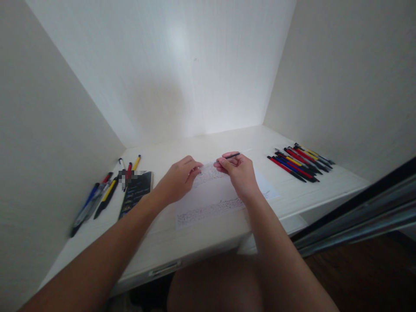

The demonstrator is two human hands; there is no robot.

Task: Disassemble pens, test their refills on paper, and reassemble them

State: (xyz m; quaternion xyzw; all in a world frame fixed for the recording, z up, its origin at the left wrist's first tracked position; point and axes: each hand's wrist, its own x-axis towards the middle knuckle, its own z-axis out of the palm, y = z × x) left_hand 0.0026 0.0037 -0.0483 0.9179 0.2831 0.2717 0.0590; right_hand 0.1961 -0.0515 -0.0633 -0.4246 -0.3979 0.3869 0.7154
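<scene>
My right hand [242, 175] is closed around a slim dark pen [233, 155], whose dark end sticks out past the fingers to the right. Facing it across a small gap is my left hand [180, 178], thumb and fingers pinched together. A tiny dark tip shows by the left fingertips, but what it belongs to is too small to make out. Under both hands lies a white sheet of paper [211, 194], covered with small marks in dense bands along its upper and lower parts.
At the right on the white desk [201, 240] is a row of several red, black, blue and yellow pens [297, 162]. More pens [107, 195] lie at the left, beside a dark flat rectangular object [138, 190]. Pale panels enclose the back and sides.
</scene>
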